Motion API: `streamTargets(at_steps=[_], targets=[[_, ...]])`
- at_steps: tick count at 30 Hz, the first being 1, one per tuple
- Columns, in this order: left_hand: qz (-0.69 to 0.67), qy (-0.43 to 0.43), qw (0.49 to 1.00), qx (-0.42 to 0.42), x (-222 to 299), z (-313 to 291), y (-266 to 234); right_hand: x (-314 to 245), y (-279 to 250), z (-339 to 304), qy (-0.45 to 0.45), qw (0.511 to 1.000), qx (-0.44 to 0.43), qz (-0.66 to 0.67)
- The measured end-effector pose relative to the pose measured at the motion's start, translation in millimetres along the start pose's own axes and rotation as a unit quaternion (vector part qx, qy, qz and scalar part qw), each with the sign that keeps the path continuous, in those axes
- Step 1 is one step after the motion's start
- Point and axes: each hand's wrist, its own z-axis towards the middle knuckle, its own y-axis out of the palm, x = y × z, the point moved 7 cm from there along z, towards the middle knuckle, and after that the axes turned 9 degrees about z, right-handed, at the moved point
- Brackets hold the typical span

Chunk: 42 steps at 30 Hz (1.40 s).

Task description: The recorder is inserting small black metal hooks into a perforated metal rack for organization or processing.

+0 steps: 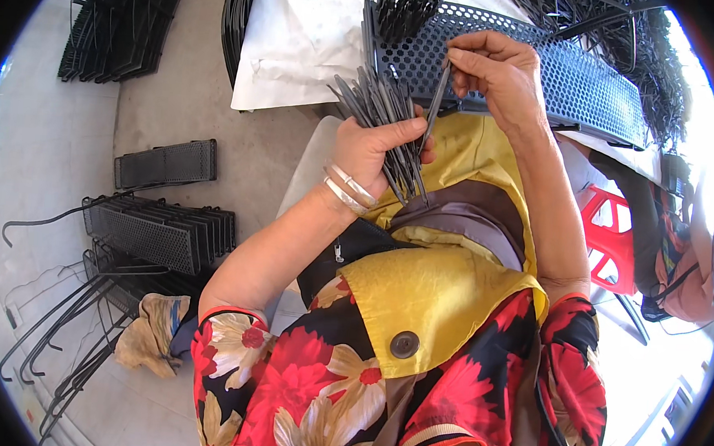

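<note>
My left hand [375, 146] is wrapped round a bundle of thin, dark, pointed strips [370, 99], which fan out above and below the fist. Between thumb and fingers my right hand [501, 72] pinches the top of a single dark strip [439, 96], held upright just right of the bundle; its lower end runs behind my left hand's fingers. Behind both hands a long black perforated metal rack [562, 76] lies tilted on the table. Several dark strip ends [404, 15] stand in a tight cluster at the rack's left end. What the strips are made of cannot be told.
White sheeting [302, 44] covers the table. A heap of black strips [629, 43] lies at the back right. Stacked perforated racks with hooked rods [156, 231] stand on the left floor, near a tan cloth [151, 335]. A red stool [609, 238] and another person's leg [633, 187] are at the right.
</note>
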Motion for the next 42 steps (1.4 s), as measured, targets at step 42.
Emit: streamTargets(at_steps=[42], targets=[[0.112,0.008,0.992,0.065,-7.4,-11.1,13.3,-52.4,-40.9,-1.6,-0.309,0.916,0.193,-0.168]])
